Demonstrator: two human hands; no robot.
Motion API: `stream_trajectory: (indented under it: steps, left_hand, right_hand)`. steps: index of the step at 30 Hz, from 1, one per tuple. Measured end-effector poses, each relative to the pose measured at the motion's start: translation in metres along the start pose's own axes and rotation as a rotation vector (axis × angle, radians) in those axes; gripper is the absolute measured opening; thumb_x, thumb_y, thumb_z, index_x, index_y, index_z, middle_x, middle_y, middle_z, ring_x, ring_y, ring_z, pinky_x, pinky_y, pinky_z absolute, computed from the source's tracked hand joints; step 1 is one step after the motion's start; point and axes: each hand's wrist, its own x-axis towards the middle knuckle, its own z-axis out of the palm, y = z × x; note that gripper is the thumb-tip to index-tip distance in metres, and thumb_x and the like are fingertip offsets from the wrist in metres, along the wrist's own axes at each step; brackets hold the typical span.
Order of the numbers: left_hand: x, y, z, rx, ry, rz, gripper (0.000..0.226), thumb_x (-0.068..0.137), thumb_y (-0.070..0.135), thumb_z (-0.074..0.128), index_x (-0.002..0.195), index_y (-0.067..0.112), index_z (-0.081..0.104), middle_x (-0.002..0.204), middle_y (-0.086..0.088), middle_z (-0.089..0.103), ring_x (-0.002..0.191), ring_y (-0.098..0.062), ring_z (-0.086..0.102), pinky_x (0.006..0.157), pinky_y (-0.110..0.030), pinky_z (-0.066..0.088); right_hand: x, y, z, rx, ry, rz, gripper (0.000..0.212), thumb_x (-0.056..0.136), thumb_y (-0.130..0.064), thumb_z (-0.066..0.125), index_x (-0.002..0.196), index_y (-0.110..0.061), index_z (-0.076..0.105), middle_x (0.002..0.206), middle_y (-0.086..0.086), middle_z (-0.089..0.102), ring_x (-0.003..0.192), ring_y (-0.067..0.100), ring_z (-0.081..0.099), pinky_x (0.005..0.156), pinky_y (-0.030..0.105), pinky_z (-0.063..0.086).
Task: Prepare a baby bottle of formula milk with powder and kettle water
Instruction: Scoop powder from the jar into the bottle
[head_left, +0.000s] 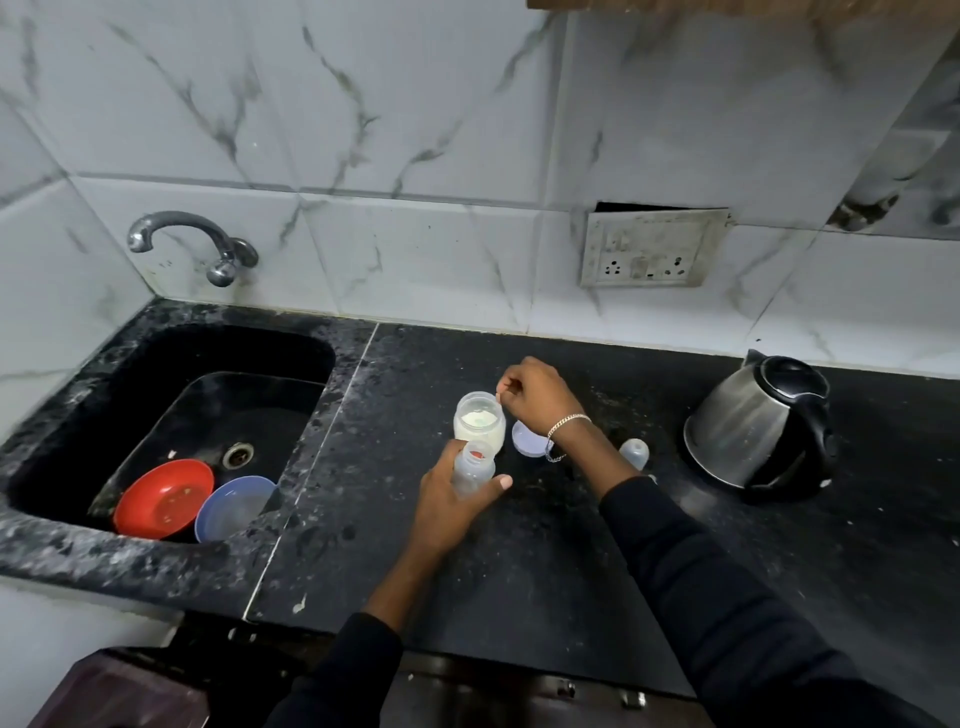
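My left hand (451, 500) grips a clear baby bottle (474, 466), open at the top, on the black counter. Just behind it stands an open clear jar of white formula powder (479, 420). My right hand (535, 393) hovers at the jar's rim and pinches a thin spoon handle (500, 396); the scoop end is hidden. The jar's pale lid (529, 439) lies flat under my right wrist. The bottle's clear cap and teat (635, 453) lie beyond my right forearm. A steel kettle (759, 422) with a black lid and handle stands at the right.
A black sink (171, 415) at the left holds a red bowl (163, 499) and a blue bowl (234, 506), under a wall tap (195, 244). A socket plate (652, 249) is on the tiled wall. The counter's front edge runs near my elbows.
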Motion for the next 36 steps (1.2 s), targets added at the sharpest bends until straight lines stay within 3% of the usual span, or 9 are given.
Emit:
stream_trajectory:
  steps: [5,8,9,11,14,19,23,31,36]
  left_hand:
    - [0.015,-0.019,-0.022,0.013,0.049,-0.011,0.052,0.071,0.057,0.088,0.109,0.030,0.065,0.104,0.014,0.076,0.097,-0.007,0.073,0.085,-0.033,0.060]
    - [0.021,-0.022,-0.031,0.022,0.066,-0.005,0.054,0.071,0.059,0.087,0.112,0.030,0.065,0.103,0.017,0.076,0.097,-0.005,0.072,0.084,-0.027,0.059]
    - [0.024,-0.024,-0.033,0.021,0.068,-0.008,0.055,0.072,0.058,0.087,0.113,0.030,0.065,0.105,0.016,0.076,0.098,-0.005,0.072,0.084,-0.027,0.059]
    - [0.028,-0.027,-0.037,0.018,0.062,-0.011,0.055,0.073,0.056,0.087,0.115,0.030,0.065,0.107,0.014,0.076,0.099,-0.005,0.072,0.085,-0.028,0.059]
    - [0.033,-0.029,-0.039,0.029,0.054,-0.019,0.049,0.076,0.049,0.091,0.113,0.031,0.064,0.105,0.015,0.076,0.097,-0.004,0.072,0.084,-0.029,0.060]
    - [0.038,-0.031,-0.040,0.026,0.052,-0.015,0.041,0.080,0.037,0.094,0.109,0.030,0.064,0.101,0.014,0.076,0.093,-0.005,0.073,0.081,-0.031,0.060]
    - [0.038,-0.034,-0.041,0.023,0.046,-0.019,0.042,0.080,0.037,0.094,0.109,0.029,0.064,0.102,0.014,0.076,0.092,-0.005,0.073,0.082,-0.034,0.061]
    - [0.040,-0.036,-0.044,0.026,0.037,-0.025,0.044,0.079,0.037,0.094,0.110,0.031,0.064,0.102,0.017,0.076,0.092,-0.004,0.073,0.080,-0.030,0.060]
    - [0.041,-0.035,-0.046,0.020,0.029,-0.019,0.044,0.078,0.038,0.094,0.110,0.031,0.064,0.101,0.017,0.076,0.090,-0.003,0.072,0.079,-0.029,0.060]
  right_hand:
    - [0.033,-0.009,0.014,-0.167,-0.119,0.069,0.015,0.087,-0.008,0.062,0.075,-0.010,0.071,0.099,0.008,0.065,0.088,0.026,0.065,0.079,0.032,0.051]
    - [0.048,-0.012,0.027,-0.244,-0.216,0.153,0.032,0.083,-0.010,0.063,0.057,-0.019,0.047,0.071,0.007,0.055,0.075,0.033,0.056,0.068,0.033,0.046]
    - [0.052,-0.015,0.031,-0.267,-0.250,0.179,0.030,0.082,-0.013,0.067,0.059,-0.019,0.048,0.071,0.008,0.053,0.075,0.034,0.055,0.067,0.034,0.045]
    - [0.055,-0.023,0.035,-0.320,-0.317,0.232,0.015,0.082,-0.022,0.076,0.088,-0.012,0.067,0.097,0.015,0.068,0.091,0.036,0.067,0.075,0.036,0.053]
    - [0.060,-0.028,0.047,-0.358,-0.394,0.318,0.044,0.080,-0.027,0.078,0.121,-0.012,0.069,0.124,0.012,0.070,0.111,0.034,0.069,0.088,0.039,0.057]
    - [0.055,-0.034,0.060,-0.363,-0.439,0.450,0.042,0.088,-0.022,0.063,0.129,-0.019,0.068,0.139,0.003,0.065,0.125,0.029,0.064,0.096,0.040,0.053]
    - [0.053,-0.037,0.065,-0.309,-0.386,0.510,0.045,0.087,-0.023,0.064,0.132,-0.022,0.068,0.143,0.001,0.063,0.129,0.026,0.063,0.097,0.036,0.050]
    - [0.055,-0.033,0.071,-0.268,-0.313,0.529,0.041,0.090,-0.016,0.063,0.131,-0.015,0.067,0.141,0.008,0.064,0.129,0.029,0.062,0.100,0.035,0.050]
    - [0.059,-0.033,0.064,-0.285,-0.359,0.499,0.039,0.084,-0.010,0.065,0.123,-0.010,0.071,0.132,0.014,0.068,0.119,0.033,0.067,0.091,0.036,0.053]
